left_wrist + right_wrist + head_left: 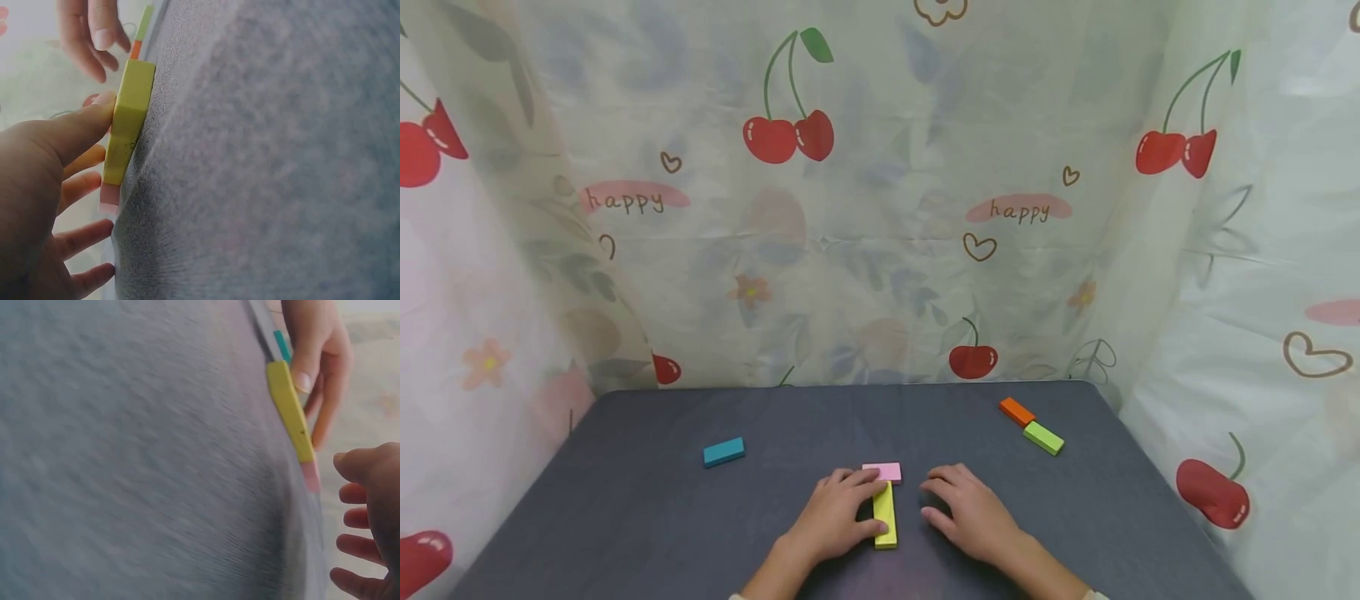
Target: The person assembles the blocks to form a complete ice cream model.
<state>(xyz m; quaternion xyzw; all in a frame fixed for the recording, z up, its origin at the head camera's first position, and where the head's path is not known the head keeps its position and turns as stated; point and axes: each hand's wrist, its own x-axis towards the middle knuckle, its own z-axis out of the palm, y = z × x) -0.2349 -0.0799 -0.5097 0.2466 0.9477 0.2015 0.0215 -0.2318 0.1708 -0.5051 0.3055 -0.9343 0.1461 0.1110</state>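
Left fingers [868, 490] touch the yellow block [886, 515]; right fingers [940, 488] hang apart.

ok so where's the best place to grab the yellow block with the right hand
Probably a pinch across the narrow width near the middle, coming down from above and the right. The yellow block lies long and slim, its far end against the pink block. The left hand is along its left side, while the long side facing the right hand looks free.
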